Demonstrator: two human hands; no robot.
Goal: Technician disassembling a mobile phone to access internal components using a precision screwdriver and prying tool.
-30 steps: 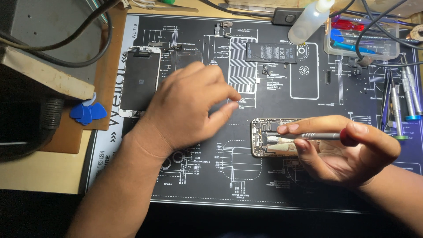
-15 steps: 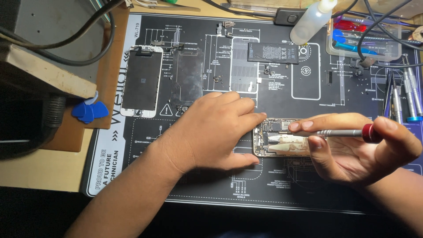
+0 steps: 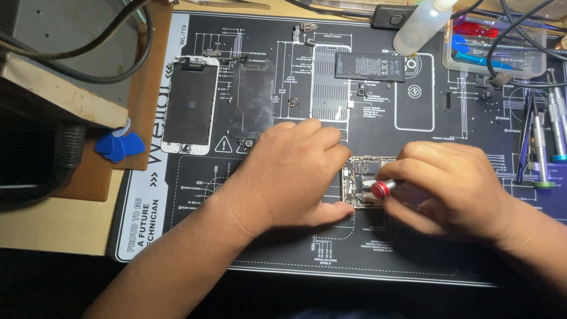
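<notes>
An opened phone body [image 3: 359, 180] with bare circuitry lies on the black repair mat [image 3: 195, 236]. My left hand [image 3: 295, 171] rests palm down against its left edge, thumb along its lower side, holding it steady. My right hand [image 3: 449, 186] covers the phone's right part and grips a small screwdriver [image 3: 383, 189] upright, its red cap end facing the camera and its tip hidden over the phone.
A white-framed phone screen [image 3: 190, 106] and a dark metal plate [image 3: 253, 105] lie at the mat's upper left. A black battery [image 3: 370, 66], a clear bottle [image 3: 422, 23], a tray of tools [image 3: 502, 53], spare screwdrivers [image 3: 540, 147] and blue picks [image 3: 118, 145] lie around.
My left hand slid right from the mat's middle onto the phone's left edge. My right hand turned the screwdriver from lying sideways to standing upright over the phone.
</notes>
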